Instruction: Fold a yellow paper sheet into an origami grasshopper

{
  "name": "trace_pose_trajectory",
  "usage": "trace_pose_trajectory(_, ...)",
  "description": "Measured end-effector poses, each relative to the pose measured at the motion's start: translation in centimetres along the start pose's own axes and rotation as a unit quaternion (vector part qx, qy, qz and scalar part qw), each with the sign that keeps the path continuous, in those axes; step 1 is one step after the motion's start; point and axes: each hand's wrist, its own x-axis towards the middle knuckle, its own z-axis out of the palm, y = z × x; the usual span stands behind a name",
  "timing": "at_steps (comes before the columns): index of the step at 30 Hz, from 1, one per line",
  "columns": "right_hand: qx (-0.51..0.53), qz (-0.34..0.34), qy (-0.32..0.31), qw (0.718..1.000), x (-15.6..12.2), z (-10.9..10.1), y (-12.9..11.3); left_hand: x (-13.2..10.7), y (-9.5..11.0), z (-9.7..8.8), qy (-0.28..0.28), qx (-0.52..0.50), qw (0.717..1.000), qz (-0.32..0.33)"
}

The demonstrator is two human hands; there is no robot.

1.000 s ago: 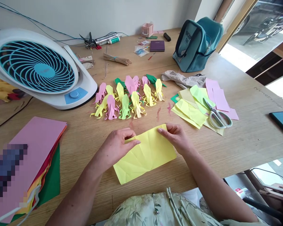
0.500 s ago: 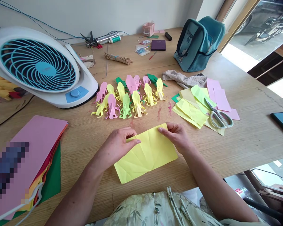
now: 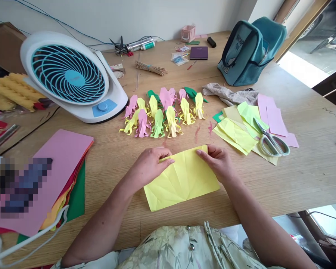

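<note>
At lower centre of the frame, a creased yellow sheet (image 3: 184,181) slants between two bare hands, its right end higher than its left. The left hand (image 3: 149,164) pinches the upper edge with the thumb in front and the other fingers partly hidden behind; the right hand (image 3: 220,162) grips the upper right corner in the same way, so both sets of fingers are narrowed on the paper. Judging by the creases spreading across it, the step in hand is handling paper midway through folding, and the next move seems to call for an even pinch and a straight edge. Whether the lower edge rests on the table (image 3: 305,175) or hangs just above it, I cannot tell. That edge lies near the table's front rim, with the floral top (image 3: 168,248) beyond at the bottom. Toward mid-frame, a strip of wood separates the hands from the paper figures (image 3: 158,121); at centre right, scissors (image 3: 271,144) on loose paper pieces (image 3: 235,136) limit reach, while wood shows on both sides of the forearms.
</note>
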Motion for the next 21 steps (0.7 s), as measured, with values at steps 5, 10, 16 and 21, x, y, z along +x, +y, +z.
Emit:
trace_pose_trajectory(5, -0.002, -0.01, 0.001, 1.0, 0.1, 0.1, 0.1, 0.0, -0.2, 0.0, 0.007, -0.003, 1.0, -0.002)
trace_pose_trajectory(10, -0.028, -0.013, 0.002, 1.0, 0.3, 0.1, 0.3, 0.4, -0.5, 0.0, -0.006, -0.018, 1.0, -0.006)
trace_pose_trajectory(16, -0.109, -0.068, -0.003, 0.992, 0.9, 0.2, 1.3, 1.1, -1.9, 0.0, -0.039, -0.034, 0.999, -0.001)
trace_pose_trajectory(21, -0.245, -0.112, 0.003, 0.963, 2.0, 0.2, 1.9, 2.3, -4.1, 1.1, -0.086, -0.033, 0.995, -0.038)
